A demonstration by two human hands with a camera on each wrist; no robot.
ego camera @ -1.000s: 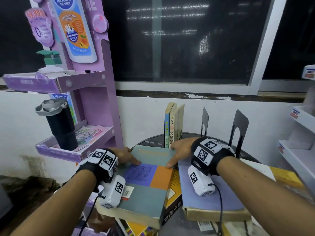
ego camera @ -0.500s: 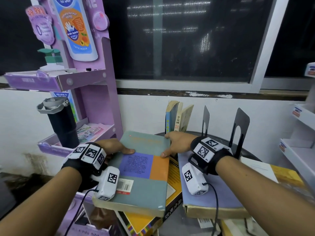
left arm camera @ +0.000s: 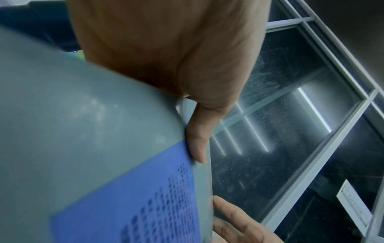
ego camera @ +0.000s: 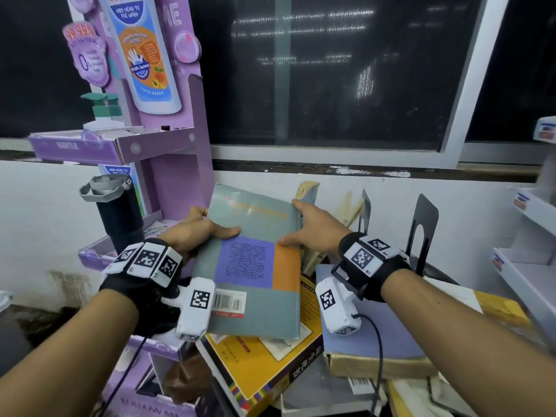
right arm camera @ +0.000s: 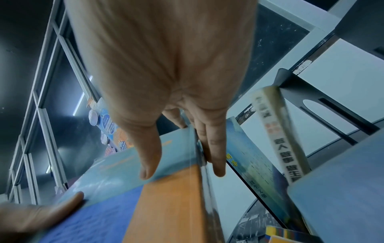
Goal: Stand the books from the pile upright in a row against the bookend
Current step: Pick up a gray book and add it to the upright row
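Note:
Both hands hold a grey-green book [ego camera: 249,266] with purple and orange blocks, lifted off the pile and tilted with its far end up. My left hand [ego camera: 204,228] grips its left edge, thumb on the cover [left arm camera: 197,139]. On the right edge my right hand [ego camera: 307,228] has its thumb on the cover and fingers [right arm camera: 212,148] along the side. Behind it, two thin standing books [ego camera: 310,194] [right arm camera: 278,139] lean right toward a black bookend [ego camera: 365,212]. A second bookend [ego camera: 424,224] stands further right. A yellow book [ego camera: 264,362] and a lavender book [ego camera: 376,341] lie below.
A purple cardboard display stand [ego camera: 180,176] rises close on the left, with a black tumbler [ego camera: 120,215] on its lower shelf. White shelves [ego camera: 535,236] stand at the right. A white wall and a dark window lie behind the round table.
Both hands have raised the grey-green book off the pile and tipped its far end upward. The standing books behind it have tipped to the right toward the bookend.

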